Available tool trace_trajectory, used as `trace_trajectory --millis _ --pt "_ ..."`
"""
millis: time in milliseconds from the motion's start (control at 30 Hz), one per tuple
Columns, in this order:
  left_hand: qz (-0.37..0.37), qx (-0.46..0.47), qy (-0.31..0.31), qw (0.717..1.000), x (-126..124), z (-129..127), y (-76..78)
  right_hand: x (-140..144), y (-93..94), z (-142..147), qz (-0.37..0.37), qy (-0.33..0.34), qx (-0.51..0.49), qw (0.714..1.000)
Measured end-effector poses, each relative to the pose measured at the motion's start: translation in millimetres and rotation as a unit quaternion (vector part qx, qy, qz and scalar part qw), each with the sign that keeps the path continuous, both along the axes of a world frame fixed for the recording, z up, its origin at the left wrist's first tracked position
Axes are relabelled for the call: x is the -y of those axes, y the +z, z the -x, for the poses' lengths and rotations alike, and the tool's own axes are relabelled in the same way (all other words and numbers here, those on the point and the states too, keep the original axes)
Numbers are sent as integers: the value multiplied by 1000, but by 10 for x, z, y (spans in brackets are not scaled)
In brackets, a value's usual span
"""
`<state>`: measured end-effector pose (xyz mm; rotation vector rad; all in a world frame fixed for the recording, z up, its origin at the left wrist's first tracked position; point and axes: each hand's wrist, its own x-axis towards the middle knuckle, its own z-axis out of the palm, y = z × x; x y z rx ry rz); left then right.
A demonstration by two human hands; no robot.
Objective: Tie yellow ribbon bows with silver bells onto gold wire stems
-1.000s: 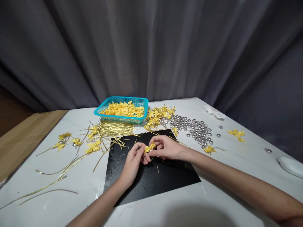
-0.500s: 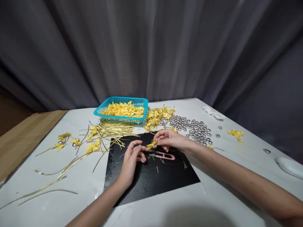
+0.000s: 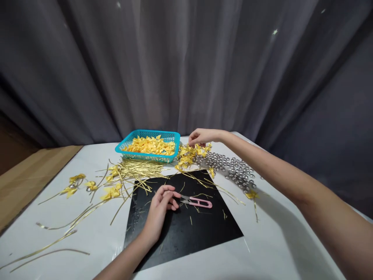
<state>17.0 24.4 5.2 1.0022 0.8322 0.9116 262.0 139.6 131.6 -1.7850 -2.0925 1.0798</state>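
Observation:
My right hand (image 3: 201,137) reaches far across the table, fingertips pinched down on a pile of finished yellow ribbon bows (image 3: 189,152) beside the teal basket (image 3: 125,146). Whether a bow sits between those fingers is hidden. My left hand (image 3: 162,203) rests on the black mat (image 3: 186,233), fingers loosely curled and holding nothing. Its fingertips lie just left of the pink thread snips (image 3: 196,201), which lie flat on the mat.
The basket is full of loose yellow bows. A bundle of gold wire ties (image 3: 140,170) lies left of the mat, with several wired bows (image 3: 110,191) and stray ties further left. Silver beads (image 3: 233,170) spread to the right. A wooden surface (image 3: 26,177) borders the white table.
My right hand has carried the yellow bow from above the mat to the far pile of bows. My left hand has let go of it and stays on the mat. The snips have come into view.

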Motion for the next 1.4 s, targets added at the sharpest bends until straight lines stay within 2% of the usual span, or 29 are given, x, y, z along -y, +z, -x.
trace_trajectory --millis 167,300,467,733,967,1100,1233,1400 --pt "-4 5 -4 1000 -14 7 -24 -280 -83 -91 41 -5 50 998" --pt "-5 7 -9 1000 -22 7 -39 -395 -172 -136 39 -11 52 998" --pt "-3 7 -8 1000 -20 6 -10 -435 -201 -181 29 -16 42 999" --pt "-3 6 -13 1000 -10 11 2 -416 -132 -228 10 -14 31 999" --pt "-5 5 -16 1000 -13 11 -10 -460 -235 -239 -41 -14 113 993" --pt "-9 4 -15 1000 -18 11 -4 -500 -346 -245 -32 -11 156 987" --pt "-6 5 -18 1000 -15 15 1 -474 -385 -254 -23 -17 131 991" --pt "-6 4 -16 1000 -15 13 2 -386 -325 -251 12 -14 21 1000"
